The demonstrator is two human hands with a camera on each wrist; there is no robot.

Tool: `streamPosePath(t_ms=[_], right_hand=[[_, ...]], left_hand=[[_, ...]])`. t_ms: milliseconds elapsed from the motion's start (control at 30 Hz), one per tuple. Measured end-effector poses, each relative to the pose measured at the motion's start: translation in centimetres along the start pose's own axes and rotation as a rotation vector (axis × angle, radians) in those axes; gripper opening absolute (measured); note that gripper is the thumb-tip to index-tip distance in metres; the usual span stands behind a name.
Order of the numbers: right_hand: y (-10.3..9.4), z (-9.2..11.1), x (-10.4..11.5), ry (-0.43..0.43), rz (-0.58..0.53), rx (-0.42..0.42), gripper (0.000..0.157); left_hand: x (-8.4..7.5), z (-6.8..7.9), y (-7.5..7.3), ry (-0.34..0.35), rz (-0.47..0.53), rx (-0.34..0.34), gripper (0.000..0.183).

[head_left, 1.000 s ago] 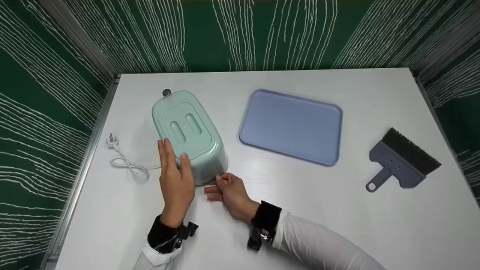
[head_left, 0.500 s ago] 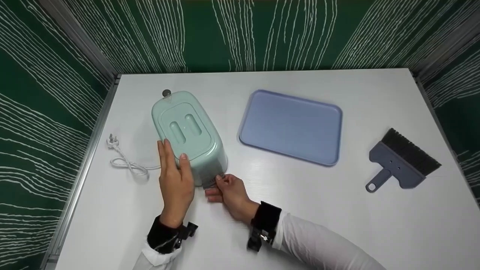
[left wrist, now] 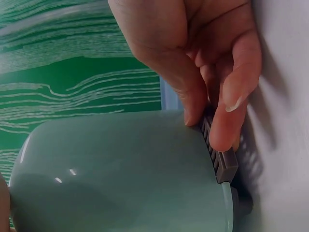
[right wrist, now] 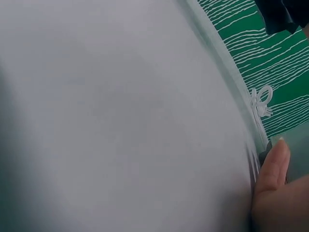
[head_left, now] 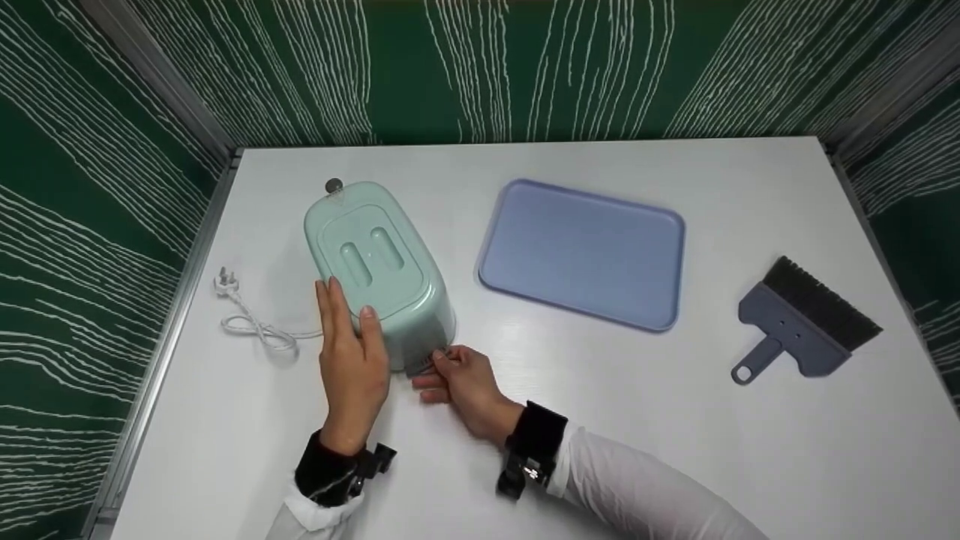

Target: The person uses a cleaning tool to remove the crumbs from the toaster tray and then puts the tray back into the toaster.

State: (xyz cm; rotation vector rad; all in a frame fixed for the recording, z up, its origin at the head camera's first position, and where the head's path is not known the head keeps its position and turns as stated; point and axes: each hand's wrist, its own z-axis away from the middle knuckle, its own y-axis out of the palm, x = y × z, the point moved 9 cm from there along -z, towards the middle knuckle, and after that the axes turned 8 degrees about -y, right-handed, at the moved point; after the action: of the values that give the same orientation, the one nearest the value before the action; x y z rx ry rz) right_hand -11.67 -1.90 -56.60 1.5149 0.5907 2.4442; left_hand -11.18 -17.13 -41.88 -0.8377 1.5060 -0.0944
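Right hand [head_left: 469, 390]: since a second ago you are shifting it very slightly toward 4 o'clock, and more of the grey ribbed piece [left wrist: 226, 166] is showing at the base of the mint-green appliance [head_left: 375, 262].
Right grip: your thumb and forefinger are pinching that piece by its edge, with little gap between them, while your other fingers are curling loosely.
Left hand [head_left: 352, 364]: you are keeping it unfolded, its straight fingers lying along the appliance's 7 o'clock side and its thumb spreading away near the top edge.
Mint-green appliance: it is sitting toward 10 to 11 o'clock on the white table [head_left: 637, 390], its long axis running from 11 to 5 o'clock.
Appliance top: two long recesses are lying side by side, and a dark round knob [head_left: 334, 185] is sticking out at the 11 o'clock end.
White cord [head_left: 259, 330]: it is looping on the table at the appliance's 8 o'clock, its plug [head_left: 226, 283] lying beyond.
Blue tray [head_left: 585, 255]: it is lying flat at 1 o'clock.
Brush [head_left: 795, 330]: it is resting at 3 o'clock, bristles pointing toward 1.
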Motion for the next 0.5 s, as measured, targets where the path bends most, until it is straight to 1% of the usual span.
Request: streamPosePath(t_ms=[133,233,333,500], right_hand=[[-0.48,-0.13,0.33,-0.007,0.027,-0.049,0.009],[-0.78,-0.31,0.64,-0.016,0.068,-0.065,0.007],[-0.95,-0.49,0.82,-0.013,0.099,-0.061,0.005],[-0.82,-0.72,0.91,-0.009,0.129,-0.033,0.005]], left_hand=[[0.08,-0.04,0.06,-0.003,-0.002,0.001,0.063],[0.05,-0.04,0.05,0.002,-0.005,-0.004,0.063],[0.0,-0.01,0.05,0.009,-0.006,-0.006,0.063],[0.03,-0.05,0.09,0.007,-0.003,-0.004,0.063]])
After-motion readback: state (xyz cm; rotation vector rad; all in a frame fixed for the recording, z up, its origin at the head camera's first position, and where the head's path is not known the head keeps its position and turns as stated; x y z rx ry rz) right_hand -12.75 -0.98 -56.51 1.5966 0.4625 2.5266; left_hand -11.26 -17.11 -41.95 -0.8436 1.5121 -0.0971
